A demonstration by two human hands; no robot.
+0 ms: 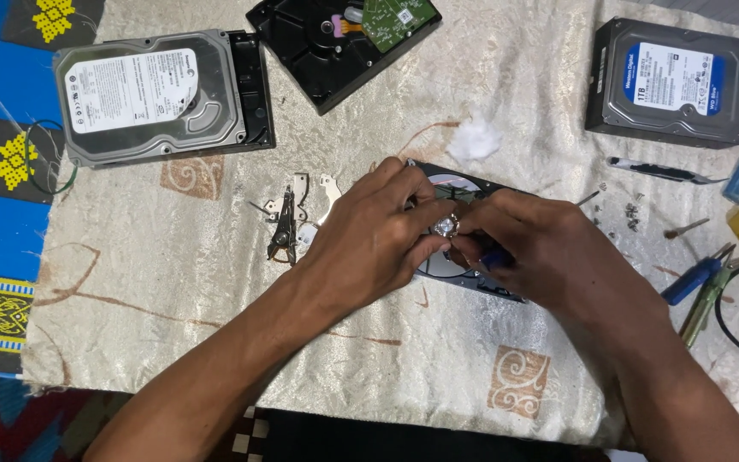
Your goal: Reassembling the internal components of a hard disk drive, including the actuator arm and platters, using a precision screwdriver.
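Observation:
An opened hard drive (pixel 464 184) lies on the cream cloth (pixel 438 359) at the middle, its shiny platter partly showing. My left hand (pixel 369 235) rests over the drive's left side, fingers curled on the round silver hub (pixel 446 226) at the platter's centre. My right hand (pixel 532 244) comes in from the right and grips a small blue-handled tool (pixel 496 257) close to that hub. Both hands hide most of the drive.
Loose metal drive parts (pixel 288 222) lie left of my hands. A closed silver drive (pixel 151 94) sits far left, an open black casing (pixel 335 43) at top, a blue-labelled drive (pixel 673 81) top right. Cotton wad (pixel 474 139), screws (pixel 630 214), pliers (pixel 703 287) lie right.

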